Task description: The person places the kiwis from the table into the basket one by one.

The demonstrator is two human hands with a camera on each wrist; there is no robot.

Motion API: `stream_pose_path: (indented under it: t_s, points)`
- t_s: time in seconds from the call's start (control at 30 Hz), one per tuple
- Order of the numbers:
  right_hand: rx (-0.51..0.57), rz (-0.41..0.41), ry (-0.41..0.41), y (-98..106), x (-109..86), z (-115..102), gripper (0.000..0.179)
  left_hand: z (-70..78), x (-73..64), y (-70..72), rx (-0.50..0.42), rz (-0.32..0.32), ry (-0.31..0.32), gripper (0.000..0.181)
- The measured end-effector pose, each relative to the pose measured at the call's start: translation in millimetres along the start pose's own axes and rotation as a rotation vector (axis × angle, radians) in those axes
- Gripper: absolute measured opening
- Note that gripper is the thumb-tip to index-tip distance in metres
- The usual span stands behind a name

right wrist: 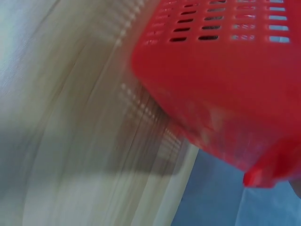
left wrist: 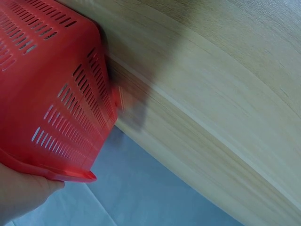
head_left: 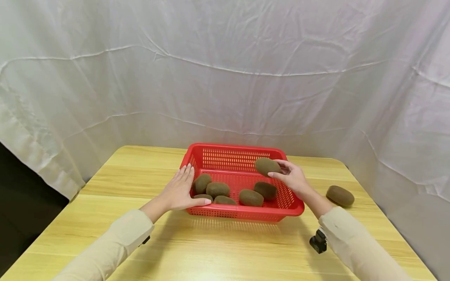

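A red plastic basket (head_left: 242, 212) with slotted walls stands on the table, several brown kiwis (head_left: 218, 190) lying along its near side. Over the basket's right end, my right hand (head_left: 293, 177) holds another kiwi (head_left: 267, 167) between thumb and fingers. My left hand (head_left: 181, 191) rests on the basket's left rim, fingers straight and thumb stretched along the near corner. In the left wrist view, part of the left hand (left wrist: 23, 193) touches the rim from below in the picture. The right wrist view shows mostly the basket's outer wall (right wrist: 211, 80).
One more kiwi (head_left: 340, 196) lies on the wooden table (head_left: 211, 249), right of the basket beyond the right forearm. White curtain cloth (head_left: 225, 97) hangs behind the table and along its right side. A dark area (head_left: 24, 203) borders the table on the left.
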State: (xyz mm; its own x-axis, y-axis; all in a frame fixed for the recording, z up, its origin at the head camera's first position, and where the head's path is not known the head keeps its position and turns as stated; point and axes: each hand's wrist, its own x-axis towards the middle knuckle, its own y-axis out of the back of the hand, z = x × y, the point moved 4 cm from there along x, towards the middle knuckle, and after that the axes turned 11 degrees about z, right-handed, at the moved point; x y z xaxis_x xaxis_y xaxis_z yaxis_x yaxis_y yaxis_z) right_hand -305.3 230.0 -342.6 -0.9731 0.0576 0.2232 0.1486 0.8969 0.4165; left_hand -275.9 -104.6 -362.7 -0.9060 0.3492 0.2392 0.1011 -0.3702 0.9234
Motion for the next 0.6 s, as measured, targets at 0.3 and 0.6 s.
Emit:
stream_pose_path:
  t_s: [0.3,0.6]
  points:
    - [-0.023,-0.027,-0.007,-22,7.9,-3,0.054,0.6,0.4,0.6,0.010,0.003,-0.004,0.116]
    - [-0.135,-0.006,0.004,-46,12.5,-7,0.048,0.9,-0.2,1.3,0.005,-0.001,-0.002,0.116]
